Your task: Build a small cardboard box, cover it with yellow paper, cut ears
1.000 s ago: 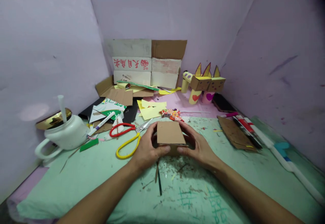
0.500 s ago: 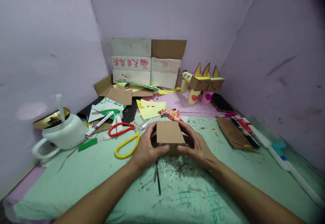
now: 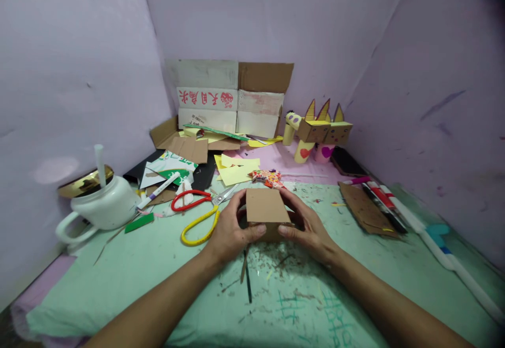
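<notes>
The left hand [image 3: 232, 229] and right hand [image 3: 310, 229] grip a cardboard box [image 3: 267, 206] between them, near the scissors [image 3: 218, 199] on the surface [image 3: 138, 264], apparently steadying it, and any next shift would call for even, gentle pressure.

To the left of the small cardboard box [image 3: 268, 206], the left hand [image 3: 233, 230] was ungloved, its thumb short and rounded at the tip. To the box's right, the right hand [image 3: 306, 228] was bare too. The wrists were slim and the uncovered forearms widened away from the box.
</notes>
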`<state>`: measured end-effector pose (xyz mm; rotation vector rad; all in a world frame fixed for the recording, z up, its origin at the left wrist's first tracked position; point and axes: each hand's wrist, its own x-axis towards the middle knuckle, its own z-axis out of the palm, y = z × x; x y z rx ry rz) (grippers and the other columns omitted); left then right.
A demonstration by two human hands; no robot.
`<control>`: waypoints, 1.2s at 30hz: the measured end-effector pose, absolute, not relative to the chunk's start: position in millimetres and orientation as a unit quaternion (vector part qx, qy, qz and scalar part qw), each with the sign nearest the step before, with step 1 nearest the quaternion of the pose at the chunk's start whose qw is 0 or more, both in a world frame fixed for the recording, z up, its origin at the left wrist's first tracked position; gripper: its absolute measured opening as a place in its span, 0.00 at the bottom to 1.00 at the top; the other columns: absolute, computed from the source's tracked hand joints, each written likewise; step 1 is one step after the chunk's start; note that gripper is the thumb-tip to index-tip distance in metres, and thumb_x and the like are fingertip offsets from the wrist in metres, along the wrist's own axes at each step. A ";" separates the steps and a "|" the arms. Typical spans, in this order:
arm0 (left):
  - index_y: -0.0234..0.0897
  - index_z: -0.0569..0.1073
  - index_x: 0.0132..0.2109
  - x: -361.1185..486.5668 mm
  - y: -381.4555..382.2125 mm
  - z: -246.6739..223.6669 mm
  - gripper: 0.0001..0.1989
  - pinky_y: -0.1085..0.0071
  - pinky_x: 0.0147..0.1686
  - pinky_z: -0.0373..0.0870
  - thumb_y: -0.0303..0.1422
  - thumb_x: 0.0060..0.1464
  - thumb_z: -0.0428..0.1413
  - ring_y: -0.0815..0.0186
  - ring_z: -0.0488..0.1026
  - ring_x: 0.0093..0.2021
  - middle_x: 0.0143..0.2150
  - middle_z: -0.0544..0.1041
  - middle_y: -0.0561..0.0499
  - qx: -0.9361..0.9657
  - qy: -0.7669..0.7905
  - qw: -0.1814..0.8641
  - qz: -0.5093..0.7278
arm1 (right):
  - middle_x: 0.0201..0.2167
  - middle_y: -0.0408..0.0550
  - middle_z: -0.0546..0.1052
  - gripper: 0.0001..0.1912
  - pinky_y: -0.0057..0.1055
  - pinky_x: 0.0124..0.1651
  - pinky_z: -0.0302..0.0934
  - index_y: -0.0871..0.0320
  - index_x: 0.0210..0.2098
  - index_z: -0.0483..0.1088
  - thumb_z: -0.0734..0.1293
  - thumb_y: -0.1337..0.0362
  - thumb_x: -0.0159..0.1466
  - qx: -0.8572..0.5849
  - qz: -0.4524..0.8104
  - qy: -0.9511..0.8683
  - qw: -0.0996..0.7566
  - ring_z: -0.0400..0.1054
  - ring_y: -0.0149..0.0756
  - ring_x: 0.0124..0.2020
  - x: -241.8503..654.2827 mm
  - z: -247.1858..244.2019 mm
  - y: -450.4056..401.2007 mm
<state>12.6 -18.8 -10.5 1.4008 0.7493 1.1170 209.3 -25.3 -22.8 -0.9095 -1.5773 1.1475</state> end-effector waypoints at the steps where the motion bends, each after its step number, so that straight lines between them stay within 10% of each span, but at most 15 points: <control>1: 0.35 0.62 0.56 12.8 -18.3 -10.2 0.36 0.62 0.52 0.65 0.34 0.39 0.66 0.51 0.67 0.55 0.55 0.70 0.42 0.593 0.317 0.566 0.476 | 0.60 0.53 0.63 0.39 0.51 0.55 0.59 0.49 0.60 0.58 0.72 0.53 0.52 -0.371 0.468 -0.645 0.476 0.58 0.56 0.59 209.4 -22.8 -25.1; 36: 0.34 0.67 0.56 -1.6 -9.5 -5.2 0.37 0.59 0.53 0.64 0.24 0.34 0.62 0.49 0.67 0.55 0.53 0.73 0.45 0.563 0.313 0.621 0.446 | 0.58 0.55 0.65 0.38 0.49 0.51 0.64 0.51 0.58 0.61 0.74 0.55 0.50 -0.376 0.449 -0.652 0.482 0.58 0.55 0.59 216.1 -26.2 -20.3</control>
